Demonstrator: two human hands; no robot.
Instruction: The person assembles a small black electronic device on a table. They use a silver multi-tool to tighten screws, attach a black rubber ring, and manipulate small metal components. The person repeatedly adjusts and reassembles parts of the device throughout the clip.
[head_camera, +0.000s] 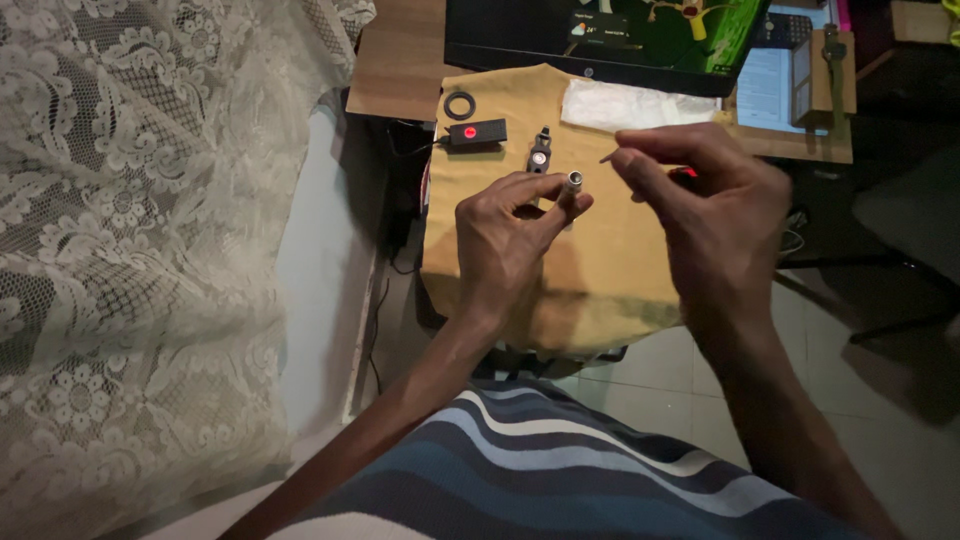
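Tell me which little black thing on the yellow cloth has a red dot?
The black box, lying between the ring and the small clip-like part. It alone shows a round red dot on top; the ring is plain black, and the clip-like part has a pale spot.

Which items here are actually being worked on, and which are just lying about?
In use:
left hand holding small metal cylinder
right hand pinching thin stick

Lying about:
black ring
black box with red dot
small black part
white cloth
monitor

Single head-worn view, steeply downward and close over a cloth-covered table (590, 290), monitor (610, 40) at far edge.
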